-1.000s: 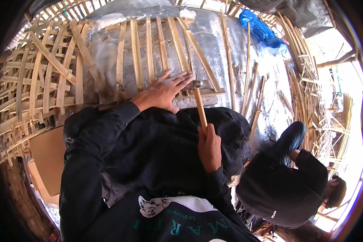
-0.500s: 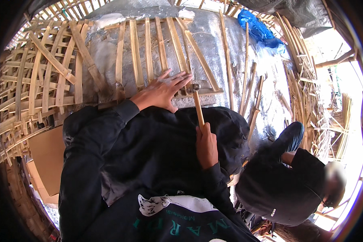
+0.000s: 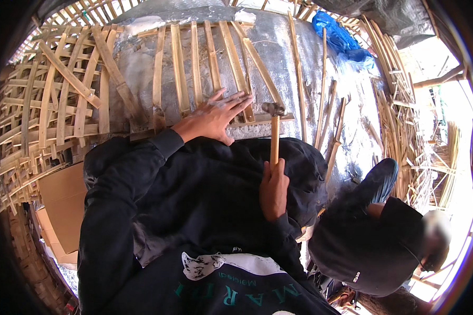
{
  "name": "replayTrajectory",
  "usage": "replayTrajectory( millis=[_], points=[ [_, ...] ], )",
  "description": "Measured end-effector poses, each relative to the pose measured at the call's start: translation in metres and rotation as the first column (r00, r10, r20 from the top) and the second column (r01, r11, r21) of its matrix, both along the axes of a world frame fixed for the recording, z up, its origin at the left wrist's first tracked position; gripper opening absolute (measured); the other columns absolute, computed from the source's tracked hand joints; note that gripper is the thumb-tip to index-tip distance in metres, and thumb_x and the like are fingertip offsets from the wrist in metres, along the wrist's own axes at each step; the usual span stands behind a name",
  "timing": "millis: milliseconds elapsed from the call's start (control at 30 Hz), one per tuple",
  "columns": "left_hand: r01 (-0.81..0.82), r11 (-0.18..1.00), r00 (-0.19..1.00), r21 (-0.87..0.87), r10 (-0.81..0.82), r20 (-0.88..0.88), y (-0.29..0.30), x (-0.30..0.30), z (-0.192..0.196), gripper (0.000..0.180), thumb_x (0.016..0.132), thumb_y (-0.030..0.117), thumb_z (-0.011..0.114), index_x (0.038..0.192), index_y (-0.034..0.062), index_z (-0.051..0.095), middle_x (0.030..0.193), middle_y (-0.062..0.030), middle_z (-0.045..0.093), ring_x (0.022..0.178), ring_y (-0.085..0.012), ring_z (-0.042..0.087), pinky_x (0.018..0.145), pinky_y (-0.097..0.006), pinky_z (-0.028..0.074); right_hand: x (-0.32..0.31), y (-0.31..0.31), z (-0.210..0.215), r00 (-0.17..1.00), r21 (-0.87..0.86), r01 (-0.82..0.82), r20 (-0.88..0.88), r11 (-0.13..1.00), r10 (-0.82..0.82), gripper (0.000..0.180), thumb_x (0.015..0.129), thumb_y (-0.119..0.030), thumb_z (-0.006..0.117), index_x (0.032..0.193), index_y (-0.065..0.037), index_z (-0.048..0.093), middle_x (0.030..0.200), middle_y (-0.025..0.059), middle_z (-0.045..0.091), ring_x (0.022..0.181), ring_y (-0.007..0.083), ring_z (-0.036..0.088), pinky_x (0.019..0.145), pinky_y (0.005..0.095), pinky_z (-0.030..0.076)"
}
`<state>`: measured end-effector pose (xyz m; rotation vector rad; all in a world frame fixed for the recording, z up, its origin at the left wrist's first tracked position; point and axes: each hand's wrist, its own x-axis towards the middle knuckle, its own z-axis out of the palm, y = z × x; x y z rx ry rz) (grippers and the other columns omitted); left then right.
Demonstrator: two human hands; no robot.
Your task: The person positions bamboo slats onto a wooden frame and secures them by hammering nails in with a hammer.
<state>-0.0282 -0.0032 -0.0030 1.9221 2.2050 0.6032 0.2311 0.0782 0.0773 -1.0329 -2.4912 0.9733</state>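
My right hand (image 3: 274, 190) is closed round the wooden handle of a hammer (image 3: 275, 131). The hammer's metal head is raised at the right end of a low crosspiece (image 3: 255, 125) lying in front of my lap. My left hand (image 3: 214, 115) lies flat with fingers spread over the lower ends of several bamboo slats (image 3: 230, 55). These slats run away from me, side by side, across the crosspiece. The rightmost slat (image 3: 263, 71) slants, its near end close to the hammer head. Any nail under my left fingers is hidden.
Woven bamboo lattice panels (image 3: 52, 100) stand at the left, above a cardboard sheet (image 3: 63, 205). Loose bamboo sticks (image 3: 320, 89) lie on the silvery sheet (image 3: 352, 126) to the right. A blue plastic bag (image 3: 341, 42) rests farther back. Another person in black (image 3: 368, 241) sits at my right.
The hammer has shifted to the right and its head has lifted off the crosspiece's end. My left hand stays in nearly the same place on the slats.
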Motion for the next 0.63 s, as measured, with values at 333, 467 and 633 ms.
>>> replayTrajectory(
  millis=[333, 467, 633],
  points=[
    [0.002, 1.000, 1.000, 0.019, -0.002, 0.001, 0.000, 0.000, 0.002, 0.140, 0.064, 0.051, 0.093, 0.171, 0.0142, 0.010, 0.175, -0.0085, 0.026, 0.162, -0.0238, 0.024, 0.131, -0.058, 0.016, 0.000, 0.002, -0.004, 0.996, -0.017, -0.035, 0.076, 0.999, 0.037, 0.023, 0.110, -0.017, 0.057, 0.099, -0.002, 0.042, 0.079, 0.0346, 0.061, 0.077, 0.0554, 0.061, 0.057, 0.0598, 0.041],
    [-0.001, 1.000, 1.000, 0.004, 0.001, 0.002, -0.002, 0.000, 0.003, 0.142, 0.063, 0.052, 0.093, 0.171, 0.0133, 0.009, 0.174, -0.0091, 0.026, 0.162, -0.0248, 0.024, 0.130, -0.059, 0.016, 0.005, 0.013, 0.007, 0.988, 0.022, -0.147, 0.039, 0.989, 0.147, 0.021, 0.110, -0.017, 0.057, 0.102, -0.003, 0.042, 0.080, 0.0350, 0.062, 0.078, 0.0552, 0.062, 0.057, 0.0596, 0.041],
    [0.006, 1.000, 1.000, 0.006, -0.006, -0.003, 0.006, 0.000, 0.001, 0.143, 0.063, 0.054, 0.093, 0.171, 0.0159, 0.008, 0.175, -0.0089, 0.024, 0.162, -0.0235, 0.022, 0.130, -0.060, 0.016, 0.004, 0.007, -0.008, 0.988, -0.053, -0.012, 0.151, 0.999, 0.020, 0.022, 0.109, -0.020, 0.058, 0.104, -0.005, 0.043, 0.079, 0.0351, 0.062, 0.076, 0.0560, 0.062, 0.058, 0.0610, 0.044]
  ],
)
